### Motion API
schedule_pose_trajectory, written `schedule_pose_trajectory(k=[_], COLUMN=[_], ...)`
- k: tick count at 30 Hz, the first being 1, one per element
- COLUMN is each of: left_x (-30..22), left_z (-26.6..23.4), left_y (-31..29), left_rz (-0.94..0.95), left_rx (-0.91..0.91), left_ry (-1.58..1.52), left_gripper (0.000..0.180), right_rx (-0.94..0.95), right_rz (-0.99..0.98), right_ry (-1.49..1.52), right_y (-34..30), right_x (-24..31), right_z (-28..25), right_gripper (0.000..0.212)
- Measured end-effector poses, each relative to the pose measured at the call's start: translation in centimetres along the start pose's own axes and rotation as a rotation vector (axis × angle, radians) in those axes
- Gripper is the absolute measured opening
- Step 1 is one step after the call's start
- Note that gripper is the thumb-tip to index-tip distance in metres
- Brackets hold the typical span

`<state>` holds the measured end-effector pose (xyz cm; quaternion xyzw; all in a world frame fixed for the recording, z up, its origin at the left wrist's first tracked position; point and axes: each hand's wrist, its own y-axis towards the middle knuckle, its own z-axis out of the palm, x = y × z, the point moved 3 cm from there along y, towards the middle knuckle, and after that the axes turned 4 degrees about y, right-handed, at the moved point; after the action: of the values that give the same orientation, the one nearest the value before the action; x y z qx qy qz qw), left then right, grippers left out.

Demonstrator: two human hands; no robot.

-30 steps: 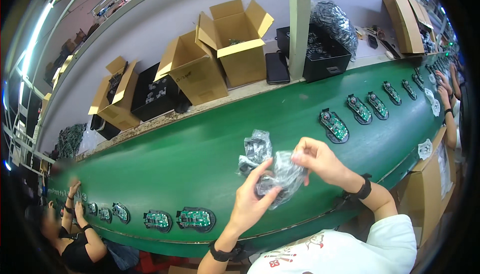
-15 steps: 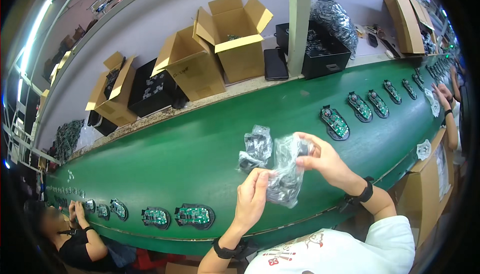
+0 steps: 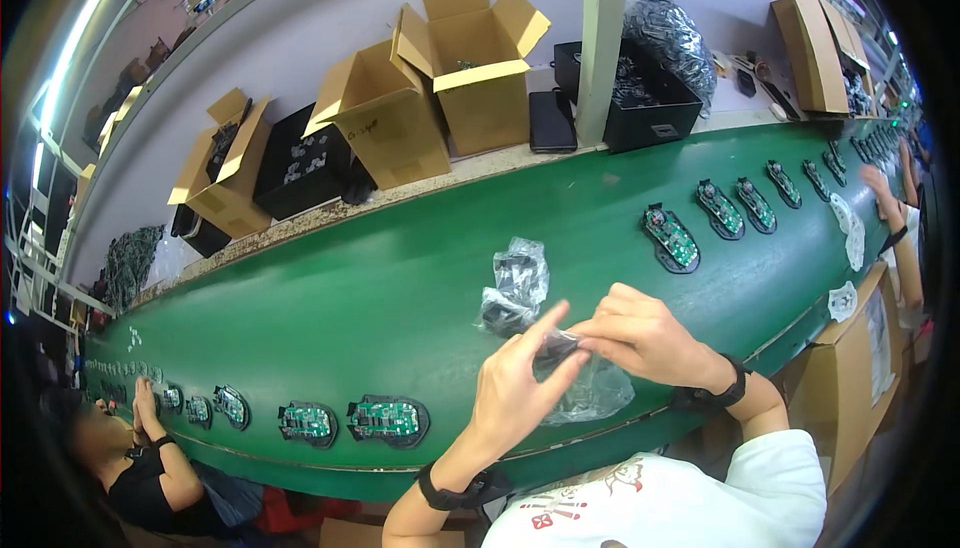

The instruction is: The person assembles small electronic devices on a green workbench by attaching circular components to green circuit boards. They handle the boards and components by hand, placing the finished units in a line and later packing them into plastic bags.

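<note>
My right hand (image 3: 643, 336) is closed, its thumb and fingers pinching the edge of a clear plastic bag (image 3: 592, 394). My left hand (image 3: 515, 380) is around the same bag, thumb and forefinger stretched on either side of a dark part (image 3: 556, 348) inside the film. The rest of its fingers are hidden behind. Most of the bag hangs crumpled below my right hand, over the green belt (image 3: 420, 278). Just beyond my hands, more dark parts in clear wrapping (image 3: 516, 283) lie on the belt.
Green circuit boards in dark shells line the belt, such as one board (image 3: 388, 420) at left and another board (image 3: 671, 238) at right. Cardboard boxes (image 3: 395, 143) and a black bin (image 3: 650, 120) stand on the ledge behind. Co-workers sit at both ends; an open carton (image 3: 845, 378) is at right.
The bag has turned and dropped lower, its loose part spreading below my right hand. My right hand moved down and pinches its edge; my left thumb and forefinger have spread apart.
</note>
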<state>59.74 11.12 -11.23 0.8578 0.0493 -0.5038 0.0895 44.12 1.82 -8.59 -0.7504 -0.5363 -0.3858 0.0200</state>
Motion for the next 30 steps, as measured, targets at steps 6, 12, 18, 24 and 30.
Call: schedule_pose_trajectory(k=[6, 12, 18, 24, 30], left_x=[0.7, 1.7, 1.6, 0.9, -0.6], left_z=[-1.0, -1.2, -2.1, -1.9, -2.5], left_y=[-0.7, -0.3, -0.6, 0.0, 0.4], left_rz=[-0.021, -0.082, 0.020, 0.160, 0.299], left_rx=[-0.034, -0.075, -0.042, -0.027, -0.125], left_ry=[-0.270, -0.262, 0.053, 0.271, 0.405], left_gripper=[0.029, 0.034, 0.033, 0.036, 0.036], right_rx=[0.012, -0.063, -0.124, -0.208, -0.229], right_rz=[0.134, 0.187, 0.080, -0.060, 0.057], right_ry=[0.233, 0.265, 0.035, -0.251, -0.136], right_y=[-0.8, -1.7, -1.2, -0.8, -1.0], right_x=[-1.3, -2.2, -1.5, -0.3, -1.0], right_z=[-0.9, -1.6, -1.6, -2.5, -3.5], right_gripper=[0.028, 0.030, 0.023, 0.023, 0.026])
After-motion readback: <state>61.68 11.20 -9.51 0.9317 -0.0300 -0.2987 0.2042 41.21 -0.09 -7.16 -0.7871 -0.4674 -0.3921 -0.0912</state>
